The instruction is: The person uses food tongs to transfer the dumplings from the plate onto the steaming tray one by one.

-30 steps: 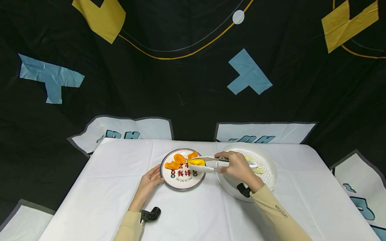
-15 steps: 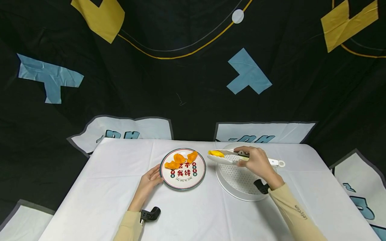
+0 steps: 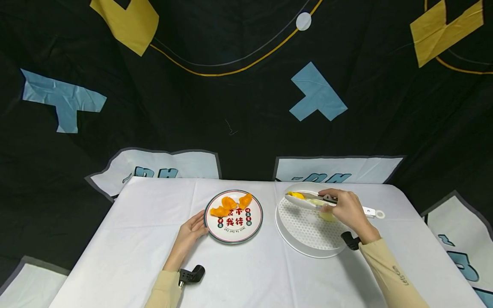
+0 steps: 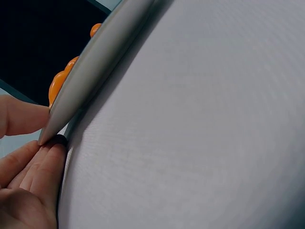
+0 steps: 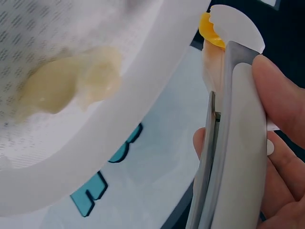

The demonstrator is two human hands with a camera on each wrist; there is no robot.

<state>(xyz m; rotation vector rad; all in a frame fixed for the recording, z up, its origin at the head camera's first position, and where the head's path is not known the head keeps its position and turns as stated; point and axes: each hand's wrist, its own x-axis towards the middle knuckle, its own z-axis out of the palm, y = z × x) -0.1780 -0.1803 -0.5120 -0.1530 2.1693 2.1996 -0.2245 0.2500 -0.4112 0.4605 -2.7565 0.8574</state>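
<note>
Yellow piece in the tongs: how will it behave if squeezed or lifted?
The yellow piece looks glossy, so it may slip in the tongs. Its visible edge is rounded, so it might turn if squeezed. It looks small beside the right hand, so probably light.

Over on the right, white tongs hold a yellow piece above the round tray. Three orange pieces lie on the plate to the left.

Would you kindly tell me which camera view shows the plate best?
The head view: it looks down on the plate, showing nearly all its rim, the red lettering and the orange pieces, with the left hand holding its edge. The left wrist view catches only part of its side; the right wrist view shows none of it.
</note>
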